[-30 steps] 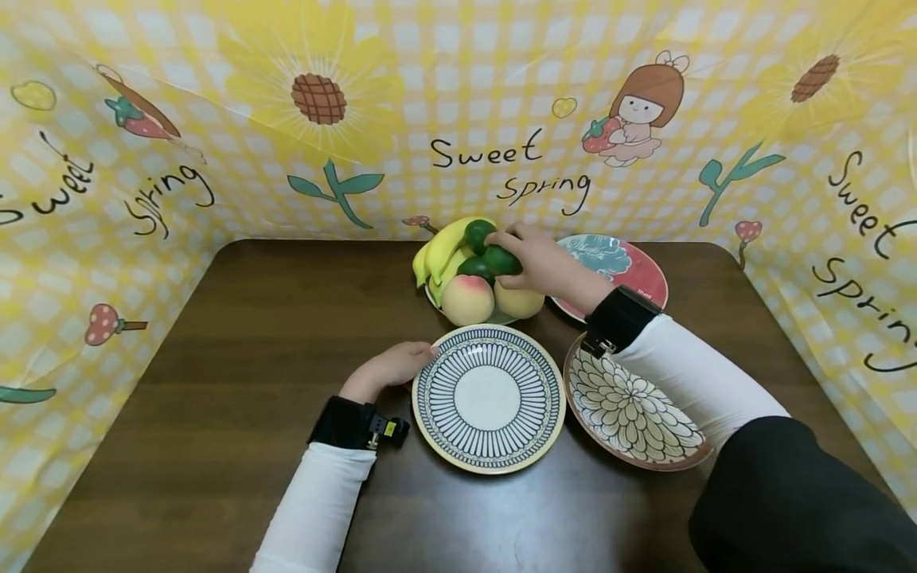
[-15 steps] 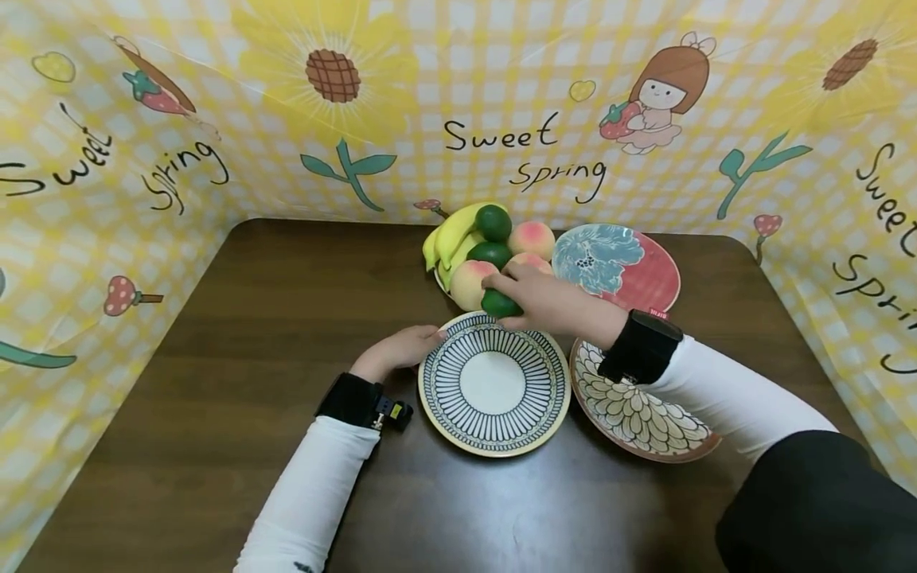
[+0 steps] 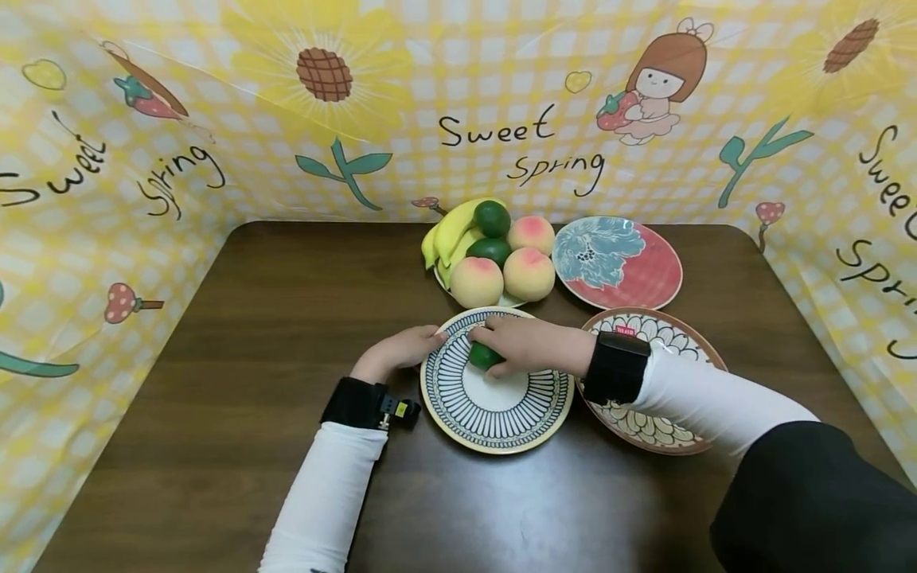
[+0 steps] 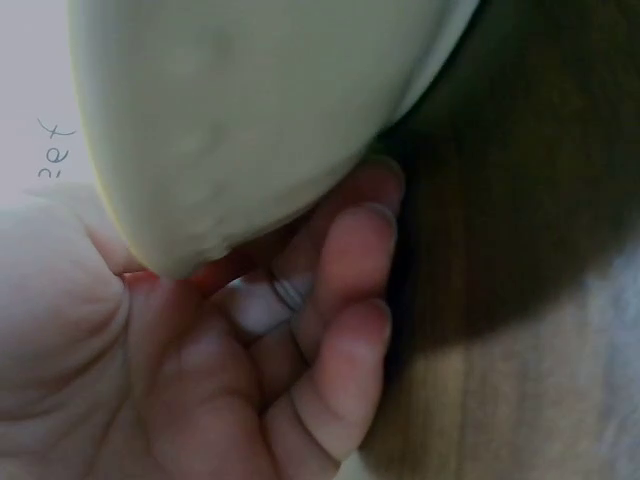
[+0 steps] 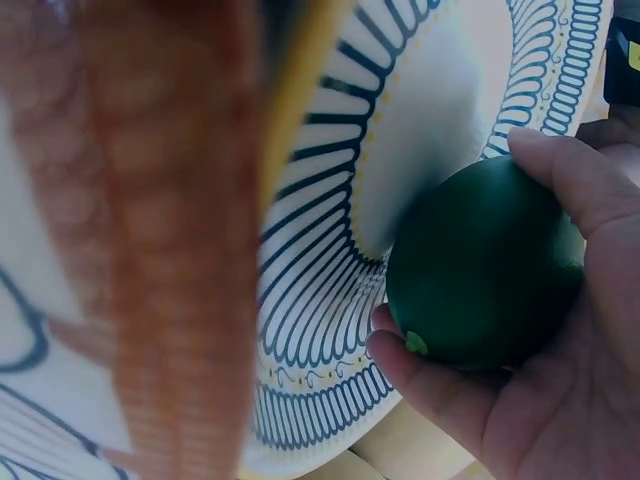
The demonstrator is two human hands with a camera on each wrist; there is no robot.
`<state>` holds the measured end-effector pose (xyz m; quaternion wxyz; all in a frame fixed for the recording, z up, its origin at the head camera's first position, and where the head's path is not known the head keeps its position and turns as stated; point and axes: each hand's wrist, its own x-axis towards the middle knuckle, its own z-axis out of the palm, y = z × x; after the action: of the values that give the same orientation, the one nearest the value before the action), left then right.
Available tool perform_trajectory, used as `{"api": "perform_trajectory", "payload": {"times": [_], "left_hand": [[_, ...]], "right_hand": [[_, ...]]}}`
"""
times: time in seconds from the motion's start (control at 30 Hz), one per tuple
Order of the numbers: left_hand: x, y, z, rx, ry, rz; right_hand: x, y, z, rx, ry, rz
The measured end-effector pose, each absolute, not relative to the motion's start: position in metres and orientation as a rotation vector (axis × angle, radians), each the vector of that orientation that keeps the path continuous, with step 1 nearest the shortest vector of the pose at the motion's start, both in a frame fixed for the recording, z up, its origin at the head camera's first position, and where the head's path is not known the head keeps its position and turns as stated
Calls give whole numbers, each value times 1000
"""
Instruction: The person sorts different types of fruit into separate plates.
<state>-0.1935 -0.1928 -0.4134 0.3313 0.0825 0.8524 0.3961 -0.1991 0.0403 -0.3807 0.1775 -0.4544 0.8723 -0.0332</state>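
My left hand holds the left rim of a white plate with a blue striped border. The thumb lies on the rim and curled fingers show under it in the left wrist view. Over this plate, my right hand grips a smooth dark green avocado between thumb and fingers. The avocado's small light green stem end shows in the right wrist view. Whether it touches the plate I cannot tell. Behind the plate, a fruit dish holds bananas, two more avocados and several peaches.
A red and blue flower plate lies at the back right. Below it, a brown-rimmed petal-patterned plate sits partly under my right forearm, close beside the striped plate. A yellow checked cloth walls the dark wooden table behind and on both sides.
My right hand has carried the avocado from the fruit dish forward to above the striped plate. My left hand keeps its hold on the rim. The head view has shifted slightly.
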Motion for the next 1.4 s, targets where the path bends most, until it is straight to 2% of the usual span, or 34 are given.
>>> {"api": "perform_trajectory", "payload": {"times": [0.67, 0.83, 1.4], "left_hand": [[-192, -200, -414, 185, 2205, 1092], [-192, -196, -414, 193, 2238, 1071], [-193, -194, -414, 213, 2309, 1014]], "right_hand": [[-195, 39, -387, -1318, 2533, -155], [-195, 46, -377, -1271, 2544, -219], [-223, 56, -334, -1385, 2823, -464]]}}
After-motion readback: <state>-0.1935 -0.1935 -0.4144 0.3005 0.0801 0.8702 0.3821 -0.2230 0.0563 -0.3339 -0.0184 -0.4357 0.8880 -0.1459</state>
